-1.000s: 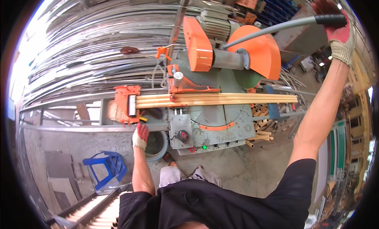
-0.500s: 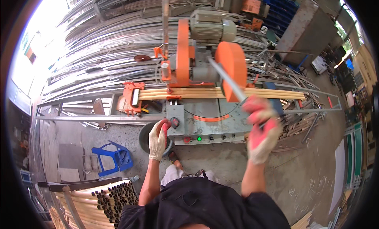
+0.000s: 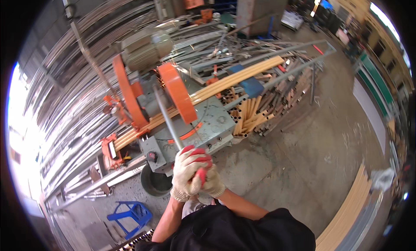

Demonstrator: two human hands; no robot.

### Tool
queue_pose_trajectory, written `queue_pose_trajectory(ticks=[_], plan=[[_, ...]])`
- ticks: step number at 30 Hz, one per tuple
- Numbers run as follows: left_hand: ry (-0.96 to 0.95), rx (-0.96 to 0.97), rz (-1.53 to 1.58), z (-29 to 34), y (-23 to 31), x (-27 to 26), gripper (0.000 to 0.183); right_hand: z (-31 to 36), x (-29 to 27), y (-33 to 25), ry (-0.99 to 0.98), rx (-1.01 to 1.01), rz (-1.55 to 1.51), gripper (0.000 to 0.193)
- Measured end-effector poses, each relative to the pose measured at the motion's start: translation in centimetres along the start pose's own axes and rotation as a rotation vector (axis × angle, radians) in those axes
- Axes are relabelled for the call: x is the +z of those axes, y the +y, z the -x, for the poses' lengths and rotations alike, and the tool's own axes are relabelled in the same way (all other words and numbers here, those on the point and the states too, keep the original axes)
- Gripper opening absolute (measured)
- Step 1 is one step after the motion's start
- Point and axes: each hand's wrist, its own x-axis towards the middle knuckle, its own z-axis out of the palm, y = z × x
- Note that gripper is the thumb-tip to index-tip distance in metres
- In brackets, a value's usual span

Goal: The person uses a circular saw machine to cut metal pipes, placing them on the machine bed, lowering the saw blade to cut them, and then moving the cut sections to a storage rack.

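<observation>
Head view: the left hand (image 3: 186,173) and right hand (image 3: 212,181) are pressed together and wrapped round the near end of a grey bar (image 3: 167,116). The bar is joined to an orange saw (image 3: 177,94). Sparks (image 3: 160,80) are thrown off behind the saw. Under it, long yellow tubes (image 3: 225,84) are laid across a grey surface (image 3: 212,121). A blue stool (image 3: 141,213) is seen on the floor (image 3: 273,173).
</observation>
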Motion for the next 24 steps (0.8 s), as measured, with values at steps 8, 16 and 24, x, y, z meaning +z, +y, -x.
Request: queue_pose_trajectory(ticks=[8,16,24], plan=[[0.237,0.02,0.024,0.6,-0.1,2.8,0.018,-1.5,-0.9,-0.9,0.008,-0.16,0.058,0.028],[0.254,0.028,0.013,1.6,-1.0,2.9,0.016,-1.0,-0.3,-0.3,0.014,-0.18,0.097,0.029],[0.209,0.039,0.005,1.7,-0.8,2.9,0.016,0.2,-0.4,0.2,-0.01,-0.094,0.105,0.034]])
